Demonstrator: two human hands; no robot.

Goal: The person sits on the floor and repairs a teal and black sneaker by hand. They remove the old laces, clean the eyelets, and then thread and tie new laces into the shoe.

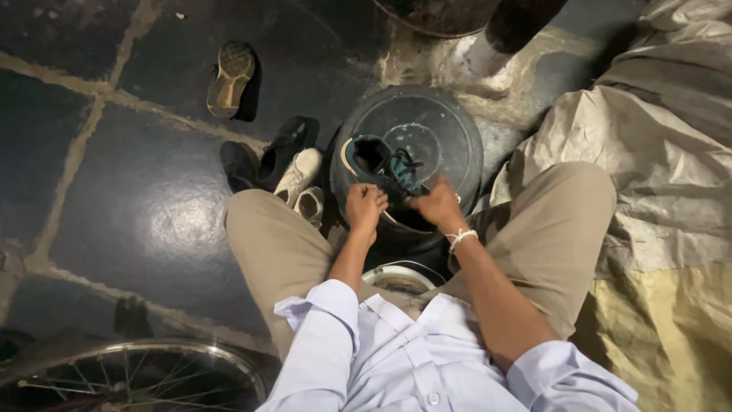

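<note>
With our left hand point(364, 206) and right hand point(438, 204) both closed on the dark sneaker with teal laces point(379, 164) over the round black basin point(438, 133), we should hold it steady above the basin.

Black sneaker point(379, 164) w/ teal laces, black tub point(442, 126), khaki trousers point(267, 244), pale-blue shirt point(412, 358).

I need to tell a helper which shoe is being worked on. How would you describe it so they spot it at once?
Find the round black tub in front of the seated person's knees. The dark shoe rests on its near rim, under both hands. Unlike the shoes on the floor to its left, it has teal lining and laces.
</note>
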